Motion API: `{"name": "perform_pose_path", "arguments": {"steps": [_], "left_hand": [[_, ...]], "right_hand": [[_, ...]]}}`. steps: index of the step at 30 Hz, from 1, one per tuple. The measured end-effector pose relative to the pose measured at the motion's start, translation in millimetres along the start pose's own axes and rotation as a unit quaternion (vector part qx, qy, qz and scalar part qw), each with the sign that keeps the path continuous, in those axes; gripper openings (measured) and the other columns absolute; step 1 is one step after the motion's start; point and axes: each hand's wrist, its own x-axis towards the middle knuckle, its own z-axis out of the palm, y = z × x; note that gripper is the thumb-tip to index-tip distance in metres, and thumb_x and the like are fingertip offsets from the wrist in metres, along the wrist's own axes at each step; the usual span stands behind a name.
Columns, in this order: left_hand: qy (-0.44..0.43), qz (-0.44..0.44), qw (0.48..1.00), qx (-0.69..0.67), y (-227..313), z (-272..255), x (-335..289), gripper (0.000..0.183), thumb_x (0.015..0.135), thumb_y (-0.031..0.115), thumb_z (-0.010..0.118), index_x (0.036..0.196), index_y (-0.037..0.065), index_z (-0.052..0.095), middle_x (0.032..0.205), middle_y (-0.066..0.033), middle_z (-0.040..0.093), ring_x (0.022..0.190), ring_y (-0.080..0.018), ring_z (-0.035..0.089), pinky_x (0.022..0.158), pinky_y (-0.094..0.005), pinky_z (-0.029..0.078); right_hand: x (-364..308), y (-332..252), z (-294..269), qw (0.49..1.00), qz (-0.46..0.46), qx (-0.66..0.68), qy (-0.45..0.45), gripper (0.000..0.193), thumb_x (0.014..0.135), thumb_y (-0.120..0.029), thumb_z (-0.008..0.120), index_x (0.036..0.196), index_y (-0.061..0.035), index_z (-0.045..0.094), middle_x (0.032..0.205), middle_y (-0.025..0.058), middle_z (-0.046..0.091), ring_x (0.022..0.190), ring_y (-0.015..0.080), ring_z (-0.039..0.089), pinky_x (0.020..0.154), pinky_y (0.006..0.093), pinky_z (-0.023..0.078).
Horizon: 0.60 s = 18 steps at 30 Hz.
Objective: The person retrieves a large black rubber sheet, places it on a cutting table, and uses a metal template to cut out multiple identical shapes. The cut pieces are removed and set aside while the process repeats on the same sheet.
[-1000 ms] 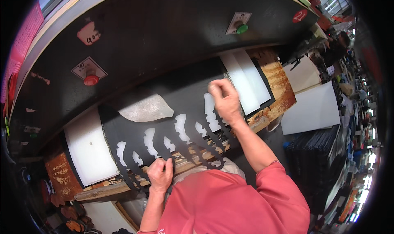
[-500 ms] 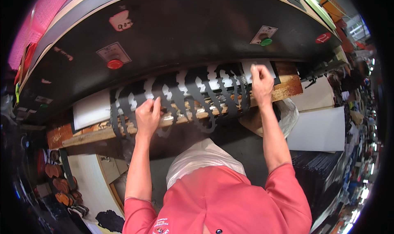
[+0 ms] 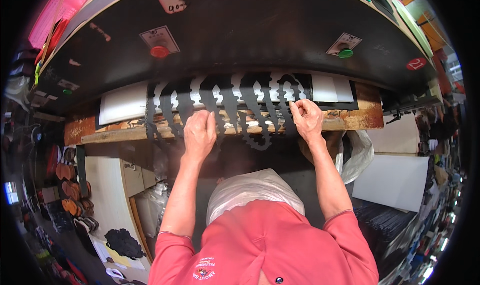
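Note:
A black sheet with rows of curved cut-out openings [image 3: 227, 112] lies across the bench and droops over its front edge in thin strips. My left hand [image 3: 200, 133] is closed in a pinch at the sheet's middle-left part, thumb against fingers. At the right part, my right hand [image 3: 306, 119] also pinches, its fingertips by a narrow strip near the sheet's right side. Both hands hide the exact grip points. Under the sheet, a white board [image 3: 122, 105] shows through the openings and past both ends.
A dark machine front [image 3: 250, 35] overhangs the bench, bearing a red button [image 3: 160, 51] and a green button [image 3: 345, 53]. The worn wooden bench edge [image 3: 115, 136] runs below. A plastic bag [image 3: 359, 157] hangs at right, above a white panel [image 3: 392, 182] and stacked black sheets [image 3: 380, 222].
My right hand has come down and left from beyond the sheet's right edge to a strip of it. My left hand stays over the sheet's left part. The whole view has shifted.

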Motion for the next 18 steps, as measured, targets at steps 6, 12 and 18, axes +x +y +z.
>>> {"name": "perform_pose_path", "arguments": {"steps": [6,12,18], "left_hand": [[0.024,-0.014,0.999,0.030,-5.3,14.2,-5.5,0.020,0.097,0.006,0.070,0.082,0.002,0.057,0.080,-0.0166,0.065,0.081,-0.0400,0.064,0.076,-0.0488,0.049],[0.020,-0.036,0.999,0.010,-0.3,10.6,-5.9,0.021,0.095,0.002,0.069,0.079,0.001,0.056,0.078,-0.0179,0.061,0.076,-0.0429,0.061,0.071,-0.0499,0.047],[-0.059,-0.052,0.997,-0.013,3.1,-6.9,-1.4,0.020,0.094,0.001,0.069,0.079,0.002,0.056,0.075,-0.0171,0.057,0.074,-0.0414,0.059,0.070,-0.0495,0.044]], "right_hand": [[-2.2,11.2,4.8,0.997,0.029,0.073,-0.013,0.025,0.099,-0.017,0.080,0.084,-0.0011,0.070,0.064,-0.0028,0.053,0.061,0.0039,0.045,0.056,0.0258,0.039],[13.4,-7.2,-35.1,0.968,0.184,0.157,-0.070,0.026,0.104,-0.021,0.076,0.091,0.0011,0.076,0.073,-0.0006,0.068,0.067,0.0057,0.056,0.064,0.0253,0.048],[59.5,-48.6,-8.9,0.983,0.099,0.143,-0.059,0.018,0.099,-0.015,0.079,0.107,0.0009,0.077,0.102,0.0091,0.077,0.085,0.0133,0.067,0.076,0.0284,0.055]]}}
